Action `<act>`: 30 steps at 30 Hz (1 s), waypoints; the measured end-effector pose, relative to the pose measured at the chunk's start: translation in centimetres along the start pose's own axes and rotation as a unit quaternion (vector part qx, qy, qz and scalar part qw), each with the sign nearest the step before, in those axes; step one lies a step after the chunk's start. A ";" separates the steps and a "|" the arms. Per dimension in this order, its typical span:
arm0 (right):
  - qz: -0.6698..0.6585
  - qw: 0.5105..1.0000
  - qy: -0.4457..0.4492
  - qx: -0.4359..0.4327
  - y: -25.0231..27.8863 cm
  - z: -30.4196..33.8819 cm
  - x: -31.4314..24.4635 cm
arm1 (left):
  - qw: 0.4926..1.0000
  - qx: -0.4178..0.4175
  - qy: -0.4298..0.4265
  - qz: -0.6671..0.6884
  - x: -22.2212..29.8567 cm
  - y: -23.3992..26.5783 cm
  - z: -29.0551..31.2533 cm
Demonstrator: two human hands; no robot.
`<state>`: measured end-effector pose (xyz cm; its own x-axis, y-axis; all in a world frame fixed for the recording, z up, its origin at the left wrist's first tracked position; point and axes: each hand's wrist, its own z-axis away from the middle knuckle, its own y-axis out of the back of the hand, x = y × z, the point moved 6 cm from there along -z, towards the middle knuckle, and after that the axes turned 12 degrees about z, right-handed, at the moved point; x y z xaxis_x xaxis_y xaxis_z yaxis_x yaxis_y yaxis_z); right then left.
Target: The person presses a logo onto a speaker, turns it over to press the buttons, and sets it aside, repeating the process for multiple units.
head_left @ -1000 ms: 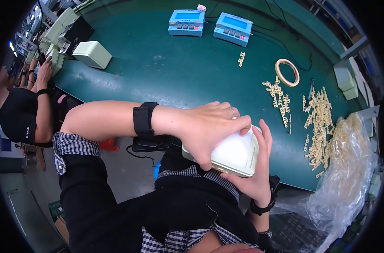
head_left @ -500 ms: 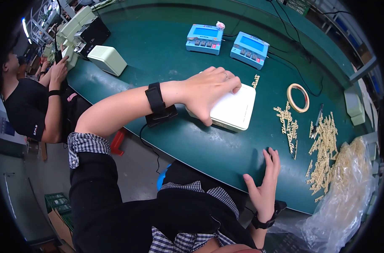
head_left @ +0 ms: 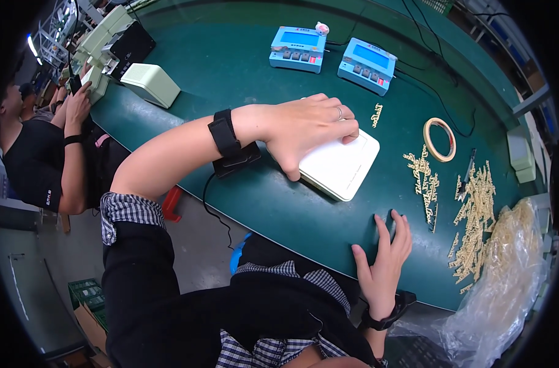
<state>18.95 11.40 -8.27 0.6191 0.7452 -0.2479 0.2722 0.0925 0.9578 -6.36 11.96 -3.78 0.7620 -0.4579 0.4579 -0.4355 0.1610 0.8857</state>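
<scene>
A white, round-cornered, box-shaped casing [head_left: 347, 168] lies on the green worktable. My left hand [head_left: 310, 129] reaches across its top and grips it, the thumb along the left side and the fingers bent over the far part. My palm hides the casing's left portion. Near the table's front edge, my right hand [head_left: 386, 264] holds nothing, its fingers spread and the tips close to the tabletop. Just beyond the casing lies a small gold-coloured lettering piece [head_left: 377, 115]. More such lettering pieces [head_left: 423, 187] lie to the right of it.
Two blue devices with screens [head_left: 298, 49] [head_left: 367, 65] stand at the back, cables trailing right. A tape roll [head_left: 439, 140], a heap of gold lettering pieces [head_left: 474, 214] and a clear plastic bag [head_left: 512, 264] occupy the right. Pale green casings [head_left: 150, 84] and a co-worker [head_left: 37, 153] are at left.
The casing has turned clockwise under my left hand and shifted slightly right, uncovering more of the lettering piece behind it. My right hand has barely moved and stays spread.
</scene>
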 end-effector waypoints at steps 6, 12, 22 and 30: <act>0.011 1.000 -0.001 0.004 -0.1 0.0 0.0 | 0.999 -0.033 -0.020 -0.008 0.0 0.2 -0.4; 0.018 1.000 0.004 0.011 -0.2 0.2 0.0 | 0.998 -0.050 -0.034 -0.013 -0.2 0.2 -0.6; 0.028 1.000 0.000 0.012 -0.5 0.4 0.4 | 0.999 0.026 -0.002 -0.028 1.7 0.4 1.8; 0.032 0.999 0.008 0.018 -0.4 0.2 0.4 | 0.996 -0.031 0.052 -0.063 0.6 0.2 1.2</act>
<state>19.24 11.59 -8.73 0.6244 0.7594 -0.1829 0.2588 0.0198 0.9657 -6.59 10.67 -3.42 0.8560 -0.3845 0.3457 -0.3059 0.1624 0.9381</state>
